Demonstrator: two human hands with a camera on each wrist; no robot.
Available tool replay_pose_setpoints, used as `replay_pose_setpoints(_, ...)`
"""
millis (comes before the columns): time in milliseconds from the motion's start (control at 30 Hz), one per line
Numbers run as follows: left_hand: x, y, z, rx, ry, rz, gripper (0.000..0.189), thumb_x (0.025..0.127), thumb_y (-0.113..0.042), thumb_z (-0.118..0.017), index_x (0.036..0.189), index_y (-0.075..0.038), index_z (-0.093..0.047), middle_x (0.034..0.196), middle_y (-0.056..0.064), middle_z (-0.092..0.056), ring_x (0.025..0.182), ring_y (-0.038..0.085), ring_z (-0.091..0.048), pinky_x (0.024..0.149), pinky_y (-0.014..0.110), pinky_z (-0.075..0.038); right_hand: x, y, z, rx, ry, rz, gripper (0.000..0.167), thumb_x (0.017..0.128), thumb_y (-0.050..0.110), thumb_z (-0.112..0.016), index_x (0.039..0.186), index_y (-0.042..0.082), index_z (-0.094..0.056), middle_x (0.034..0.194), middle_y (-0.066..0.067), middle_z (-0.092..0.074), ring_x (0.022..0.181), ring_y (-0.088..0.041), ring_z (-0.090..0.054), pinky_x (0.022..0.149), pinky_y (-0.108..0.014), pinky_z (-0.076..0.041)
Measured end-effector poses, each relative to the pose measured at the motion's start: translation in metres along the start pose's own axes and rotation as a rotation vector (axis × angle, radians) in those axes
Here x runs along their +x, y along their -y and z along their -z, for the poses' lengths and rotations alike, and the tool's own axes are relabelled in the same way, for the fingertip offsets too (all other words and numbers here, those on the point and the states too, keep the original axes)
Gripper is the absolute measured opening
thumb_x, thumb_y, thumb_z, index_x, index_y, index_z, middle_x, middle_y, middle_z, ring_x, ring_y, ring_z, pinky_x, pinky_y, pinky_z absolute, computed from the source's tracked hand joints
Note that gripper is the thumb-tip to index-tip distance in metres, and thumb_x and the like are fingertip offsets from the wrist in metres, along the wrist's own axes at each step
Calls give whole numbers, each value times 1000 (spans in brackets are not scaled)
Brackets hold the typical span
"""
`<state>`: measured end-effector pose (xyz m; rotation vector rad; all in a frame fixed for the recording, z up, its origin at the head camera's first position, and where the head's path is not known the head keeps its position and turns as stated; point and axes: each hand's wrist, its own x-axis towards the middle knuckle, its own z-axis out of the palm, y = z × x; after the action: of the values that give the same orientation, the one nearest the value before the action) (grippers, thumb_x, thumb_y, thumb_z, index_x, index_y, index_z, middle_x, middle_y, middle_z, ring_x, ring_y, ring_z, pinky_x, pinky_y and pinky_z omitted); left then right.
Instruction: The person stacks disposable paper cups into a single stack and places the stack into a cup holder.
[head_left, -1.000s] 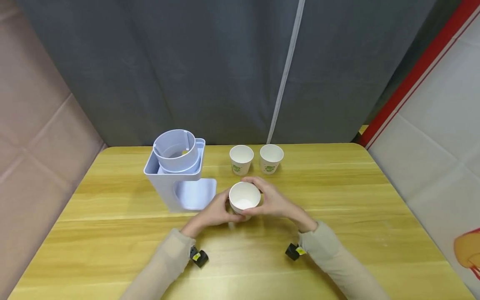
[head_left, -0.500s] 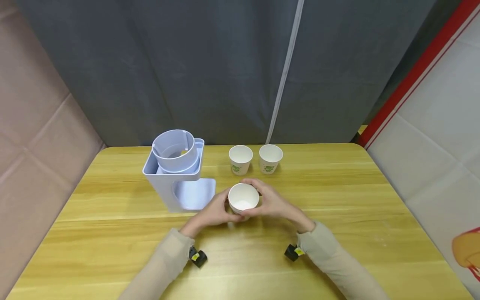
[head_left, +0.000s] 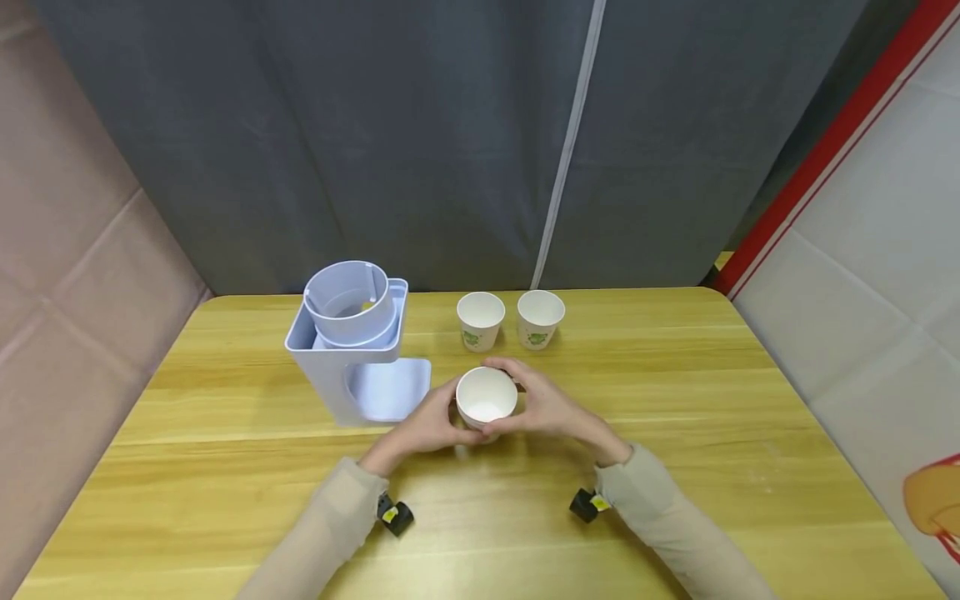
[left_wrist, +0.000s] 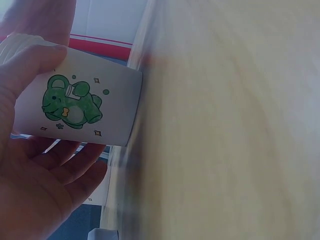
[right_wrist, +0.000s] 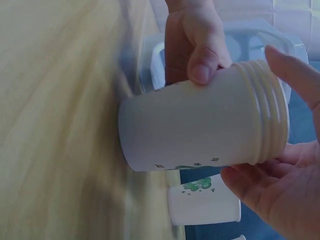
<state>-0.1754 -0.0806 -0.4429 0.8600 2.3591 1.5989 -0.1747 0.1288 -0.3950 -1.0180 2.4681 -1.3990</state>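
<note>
A stack of nested white paper cups [head_left: 487, 396] stands upright on the table between both hands. In the right wrist view several rims show at the top of the cup stack [right_wrist: 190, 125]. My left hand [head_left: 429, 422] grips its lower body from the left, the thumb in front. My right hand [head_left: 546, 402] holds it near the rims, with thumb and fingers on opposite sides. A green bear print [left_wrist: 72, 102] shows on the outer cup in the left wrist view.
Two white paper cups [head_left: 480, 322] [head_left: 540, 320] with green prints stand upright side by side behind the stack. To the left is a pale blue plastic stand [head_left: 330, 375] with a round open holder [head_left: 348, 321] on top and a flat base. A dark curtain [head_left: 420, 150] hangs behind the table.
</note>
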Motion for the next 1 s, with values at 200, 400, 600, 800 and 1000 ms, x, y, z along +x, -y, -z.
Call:
replay_pose_setpoints(200, 1, -2, 0, 15, -1, -14, 76, 66, -11, -83, 131, 1, -46, 122, 14, -57, 111, 26, -54, 97, 40, -43, -2, 2, 10, 51, -48, 32, 77, 68, 5, -83, 133, -5, -42, 131, -20, -49, 116, -34, -50, 93, -47, -46)
replay_pose_setpoints(400, 0, -1, -1, 6, -7, -8, 77, 65, -10, -84, 130, 1, -46, 122, 14, -58, 112, 26, -54, 98, 41, -42, -7, -4, 27, 39, -141, 26, 73, 70, 1, -80, 133, -5, -43, 128, -21, -51, 117, -39, -49, 94, -48, -45)
replay_pose_setpoints(600, 0, 1, -1, -2, -11, -8, 77, 64, -11, -84, 130, 1, -46, 122, 13, -58, 113, 26, -54, 98, 41, -42, -13, -14, 43, 58, -239, 3, 69, 71, -4, -77, 131, -7, -44, 126, -24, -52, 116, -41, -49, 95, -50, -43)
replay_pose_setpoints(800, -1, 2, -2, -12, -9, 1, 78, 63, -10, -85, 131, 0, -46, 123, 13, -57, 113, 26, -54, 99, 42, -41, -18, -28, 56, 117, -344, -50, 63, 74, -9, -73, 131, -10, -43, 129, -28, -49, 117, -44, -46, 99, -49, -40)
replay_pose_setpoints(1000, 0, 2, -1, -13, -8, -17, 77, 64, -10, -85, 130, 1, -46, 123, 13, -57, 114, 27, -53, 99, 43, -41, -19, -40, 66, 131, -436, -80, 58, 78, -8, -70, 129, -11, -43, 130, -28, -47, 118, -42, -46, 101, -43, -39)
